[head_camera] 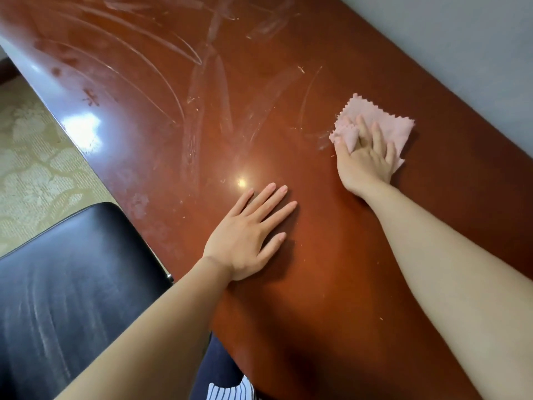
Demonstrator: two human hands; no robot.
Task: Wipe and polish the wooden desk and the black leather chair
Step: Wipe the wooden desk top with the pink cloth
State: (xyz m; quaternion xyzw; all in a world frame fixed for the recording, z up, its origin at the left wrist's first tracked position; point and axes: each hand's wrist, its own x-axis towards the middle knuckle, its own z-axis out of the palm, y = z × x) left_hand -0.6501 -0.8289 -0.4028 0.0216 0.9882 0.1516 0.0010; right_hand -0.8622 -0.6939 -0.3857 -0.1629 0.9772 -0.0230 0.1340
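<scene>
Half covering the pink cloth with the right hand — fingers spread, pressing it flat onto the tabletop near the wall-side edge; resting the left hand nearby, palm down, fingers straight, holding nothing; black leather chair at lower left — just beside the tabletop's front edge.

One wooden desk, one black leather chair and one pink cloth (a single piece, its edges cut in zigzags) are in view. There are two bare hands, one left hand and one right hand. Beyond those: one patterned carpet, one pale wall.
</scene>
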